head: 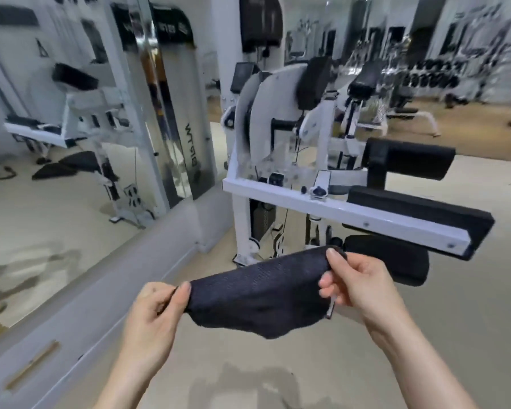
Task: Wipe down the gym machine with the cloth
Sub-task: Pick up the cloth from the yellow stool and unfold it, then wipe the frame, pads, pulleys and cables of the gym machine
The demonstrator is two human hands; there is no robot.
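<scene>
A dark navy cloth (260, 293) hangs stretched between my two hands in the lower middle of the view. My left hand (157, 311) pinches its left corner between thumb and fingers. My right hand (357, 286) pinches its right corner, a little higher. Just beyond the cloth stands the white gym machine (322, 202) with a white horizontal beam and black pads (419, 208). A lower black pad (393, 258) sits right behind my right hand. The cloth is not touching the machine.
A large wall mirror (71, 128) on the left reflects the machine. A low white ledge (106, 296) runs below it. Pale floor (455, 335) spreads around me. Benches and racks of equipment (425, 78) stand at the far right.
</scene>
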